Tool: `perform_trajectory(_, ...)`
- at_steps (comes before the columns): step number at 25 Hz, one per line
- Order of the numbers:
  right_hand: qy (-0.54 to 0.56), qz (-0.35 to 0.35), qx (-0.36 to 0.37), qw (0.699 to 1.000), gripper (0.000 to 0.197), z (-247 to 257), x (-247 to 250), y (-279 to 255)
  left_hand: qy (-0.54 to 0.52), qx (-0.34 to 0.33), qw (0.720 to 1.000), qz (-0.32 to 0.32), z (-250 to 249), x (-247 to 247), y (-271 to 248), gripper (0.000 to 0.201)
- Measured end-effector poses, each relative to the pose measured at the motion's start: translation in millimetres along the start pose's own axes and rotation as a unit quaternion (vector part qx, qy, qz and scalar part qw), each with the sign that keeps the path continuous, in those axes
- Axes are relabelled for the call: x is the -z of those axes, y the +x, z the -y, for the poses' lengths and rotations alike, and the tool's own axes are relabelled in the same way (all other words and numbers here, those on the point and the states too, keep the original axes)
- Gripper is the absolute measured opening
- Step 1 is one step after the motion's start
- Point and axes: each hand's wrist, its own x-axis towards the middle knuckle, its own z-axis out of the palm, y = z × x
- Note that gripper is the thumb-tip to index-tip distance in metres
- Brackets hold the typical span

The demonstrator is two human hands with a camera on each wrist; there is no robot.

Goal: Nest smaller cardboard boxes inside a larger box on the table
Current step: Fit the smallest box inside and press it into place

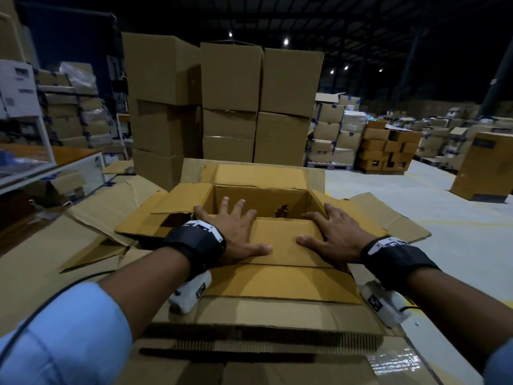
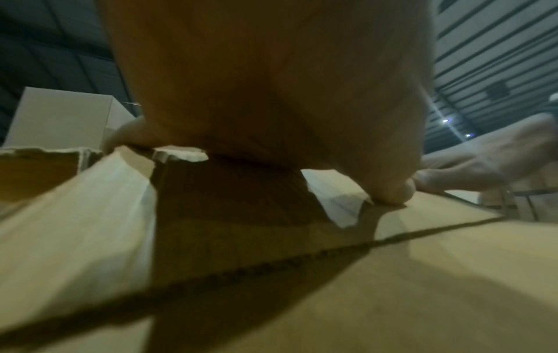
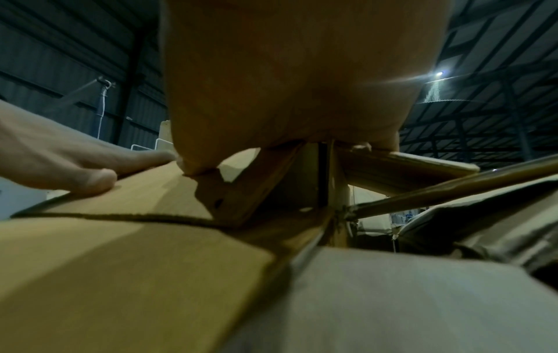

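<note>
Both hands lie flat, fingers spread and straight, on the near flap of a smaller brown corrugated cardboard box that sits down inside a larger, paler brown cardboard box on the cardboard-covered table. The left hand presses at the flap's 9 o'clock corner, its fingers reaching over the fold into the open cavity; the right hand presses at the 3 o'clock corner, fingers running along the side flap. Neither grips anything: judged from the flat palms, the aim is to push the smaller box squarely down so it seats in the larger one. The wrist views agree, each showing a thumb planted on cardboard beside a corrugated edge. The smaller box's far flap at 12 o'clock stands up and its side flaps splay outward, leaving the cavity open. Tall stacks of plain brown cartons rise behind at 12 o'clock.
</note>
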Motion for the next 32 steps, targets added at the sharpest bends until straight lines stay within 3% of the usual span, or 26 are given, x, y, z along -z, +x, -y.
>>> perform_trajectory(2, -0.001, 0.018, 0.002, 1.000, 0.081, -2.6, 3.2, 5.0, -0.003, 0.003, 1.000, -0.013, 0.6, -1.6, -1.6, 0.104)
perform_trajectory(6, 0.005, 0.028, 0.034, 0.999, 0.099, -2.6, 28.4, 31.2, 0.000, 0.006, 1.000, -0.022, -2.1, -1.9, -3.5, 0.101)
perform_trajectory(10, -0.036, 0.014, 0.070, 0.997, 0.073, 18.5, 70.1, 66.3, -0.005, 0.004, 1.000, -0.022, -2.6, 0.2, -6.1, 0.090)
perform_trajectory(13, -0.071, 0.005, 0.077, 0.995, 0.068, 36.1, 87.7, 95.9, -0.004, 0.010, 0.999, -0.034, -2.7, -3.1, -6.6, 0.090)
perform_trajectory(19, -0.103, 0.025, 0.092, 0.990, 0.074, 53.1, 80.7, 152.5, 0.005, 0.012, 0.999, -0.049, -3.3, -7.9, -5.8, 0.095)
perform_trajectory(28, -0.125, 0.076, 0.051, 0.988, 0.091, 50.9, 94.3, 203.4, 0.020, 0.017, 0.997, -0.069, -5.9, -11.0, -7.0, 0.097)
perform_trajectory(32, -0.100, 0.093, 0.067, 0.988, 0.101, 61.1, 59.1, 212.3, 0.019, 0.013, 0.997, -0.075, -5.6, -11.7, -8.7, 0.096)
